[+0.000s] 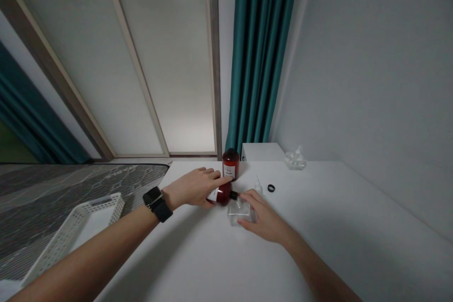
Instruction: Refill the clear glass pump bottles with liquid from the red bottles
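Observation:
My left hand (pixel 201 186), with a black watch on its wrist, grips a red-brown bottle (pixel 223 195) with a white label. The bottle is tipped on its side, and its black neck end (pixel 233 195) points right, at the top of a clear bottle (pixel 239 212). Around that clear bottle my right hand (pixel 260 214) is closed, thumb and fingers at its right side. Whether liquid is flowing I cannot tell. Just behind the right hand stands a clear pointed nozzle piece (pixel 258 185). A second red-brown bottle (pixel 230 165), with a black cap, stands upright behind the left hand.
On the white table (pixel 219 264) a black ring (pixel 271 188) lies right of the nozzle piece. A crumpled clear plastic bag (pixel 296 158) and a white box (pixel 264 151) are at the back. Left of the table is a white perforated basket (pixel 76 222).

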